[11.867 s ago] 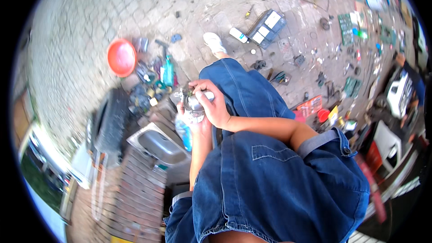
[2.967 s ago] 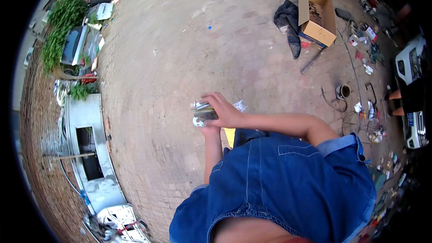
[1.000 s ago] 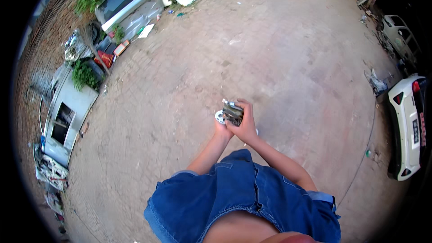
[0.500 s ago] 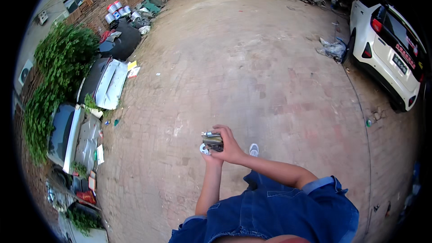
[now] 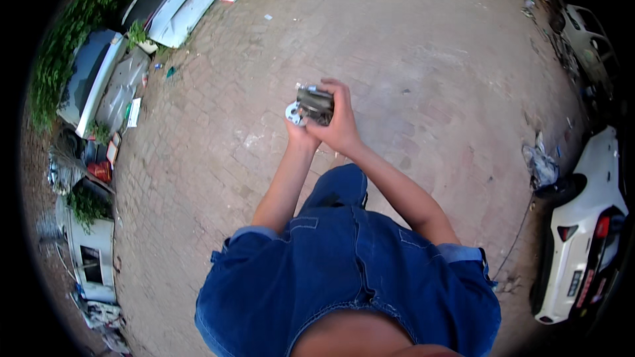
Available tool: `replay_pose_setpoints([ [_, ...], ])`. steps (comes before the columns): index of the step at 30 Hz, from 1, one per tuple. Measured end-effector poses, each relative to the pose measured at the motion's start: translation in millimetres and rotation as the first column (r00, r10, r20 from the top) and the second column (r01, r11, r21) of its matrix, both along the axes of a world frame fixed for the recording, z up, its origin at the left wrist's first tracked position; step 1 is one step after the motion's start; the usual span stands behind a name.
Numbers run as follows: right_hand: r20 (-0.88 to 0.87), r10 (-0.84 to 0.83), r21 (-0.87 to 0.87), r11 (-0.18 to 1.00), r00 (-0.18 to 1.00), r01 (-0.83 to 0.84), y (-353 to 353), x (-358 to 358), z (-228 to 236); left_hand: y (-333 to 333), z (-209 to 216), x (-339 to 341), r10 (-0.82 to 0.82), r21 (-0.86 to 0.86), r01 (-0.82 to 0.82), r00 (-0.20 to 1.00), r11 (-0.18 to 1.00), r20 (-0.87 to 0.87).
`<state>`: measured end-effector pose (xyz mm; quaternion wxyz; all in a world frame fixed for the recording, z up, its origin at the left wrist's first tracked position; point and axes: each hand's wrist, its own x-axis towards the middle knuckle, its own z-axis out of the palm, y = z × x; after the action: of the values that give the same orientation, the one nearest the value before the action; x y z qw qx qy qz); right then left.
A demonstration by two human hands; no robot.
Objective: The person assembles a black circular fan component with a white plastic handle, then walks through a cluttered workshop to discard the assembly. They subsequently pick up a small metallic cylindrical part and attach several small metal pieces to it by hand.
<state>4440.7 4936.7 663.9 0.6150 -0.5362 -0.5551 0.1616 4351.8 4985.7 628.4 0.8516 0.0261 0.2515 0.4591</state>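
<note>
Held out in front of me is a small, dark metal machine part (image 5: pixel 315 107) with a silver, ring-like flange on its left side and a bright metal edge on top. Its exact kind cannot be made out. My right hand (image 5: pixel 342 122) wraps round its right side, with fingers over the top and the thumb toward the front. Beneath it, my left hand (image 5: pixel 304 135) supports the part from below; most of its fingers are hidden behind the part and the other hand.
Brick paving (image 5: pixel 430 92) spreads around me. Discarded car panels (image 5: pixel 188 3), a red container (image 5: pixel 100 171) and leafy plants line the left side. A white car (image 5: pixel 569 238) stands at right, near crumpled plastic sheeting (image 5: pixel 541 165) and a cable on the ground.
My view has tilted downward and turned, so the panels and white car sit elsewhere in the picture. Both hands keep the metal part, now higher in view.
</note>
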Motion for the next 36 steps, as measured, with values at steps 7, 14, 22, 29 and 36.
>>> replay_pose_setpoints([
  [7,-0.035,-0.041,-0.070,0.997,0.999,0.039,160.6,162.9,3.5,165.3,6.9,170.4,-0.091,-0.079,0.099,0.991,0.992,0.096],
  [14,-0.010,-0.201,-0.103,0.974,0.979,0.199,289.8,350.5,13.3,307.7,10.6,368.6,-0.261,-0.048,0.269,0.957,0.962,0.125],
  [22,0.032,-0.180,-0.096,0.979,0.983,0.182,470.6,554.8,10.4,487.5,11.9,568.1,-0.232,-0.041,0.239,0.965,0.970,0.124],
  [29,-0.018,-0.048,-0.094,0.994,0.999,0.046,633.5,733.4,19.6,635.1,34.1,741.7,-0.101,-0.073,0.106,0.993,0.992,0.064],
  [36,0.023,-0.075,-0.112,0.991,0.997,0.077,798.3,918.7,4.3,808.7,4.1,928.3,-0.105,-0.060,0.105,0.994,0.993,0.004],
])
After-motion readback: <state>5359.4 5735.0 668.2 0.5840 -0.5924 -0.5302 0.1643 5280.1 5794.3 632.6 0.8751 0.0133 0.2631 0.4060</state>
